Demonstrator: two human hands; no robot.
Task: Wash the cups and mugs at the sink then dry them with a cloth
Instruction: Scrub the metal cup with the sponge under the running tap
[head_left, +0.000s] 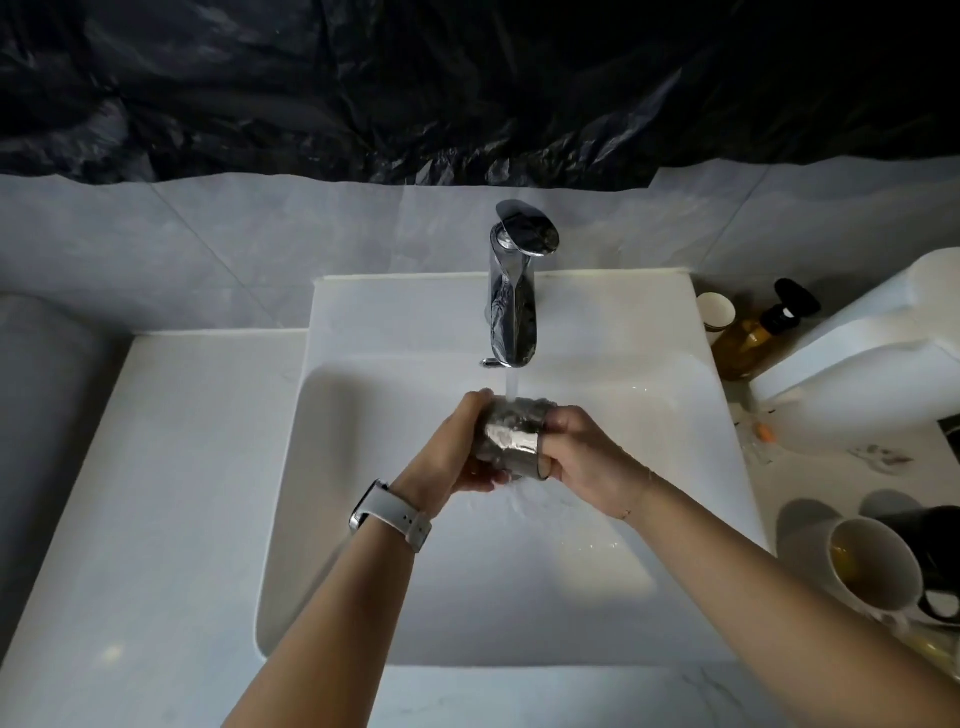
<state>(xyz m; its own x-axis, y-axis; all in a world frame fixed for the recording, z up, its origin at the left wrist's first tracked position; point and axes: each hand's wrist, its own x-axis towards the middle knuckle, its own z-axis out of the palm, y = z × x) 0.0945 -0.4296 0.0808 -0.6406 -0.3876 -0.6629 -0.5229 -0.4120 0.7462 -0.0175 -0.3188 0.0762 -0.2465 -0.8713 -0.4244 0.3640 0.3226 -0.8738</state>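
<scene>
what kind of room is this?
Probably a bathroom or washroom, not a kitchen. A white countertop basin has a chrome single-lever tap running. A pump bottle stands to its right against a tiled wall. Both hands hold a glass cup under the water.

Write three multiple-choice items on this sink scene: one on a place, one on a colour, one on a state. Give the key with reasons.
1. Where is the glass cup?
A. on the counter
B. under the tap's stream
C. beside the amber bottle

2. What colour is the watch strap?
A. white
B. red
C. black

3. What state is the tap in?
A. off
B. running
C. dripping only

Key: B, both the left hand and right hand hold it in the stream; A, the strap is plainly white; B, a steady stream falls onto the cup.
</scene>
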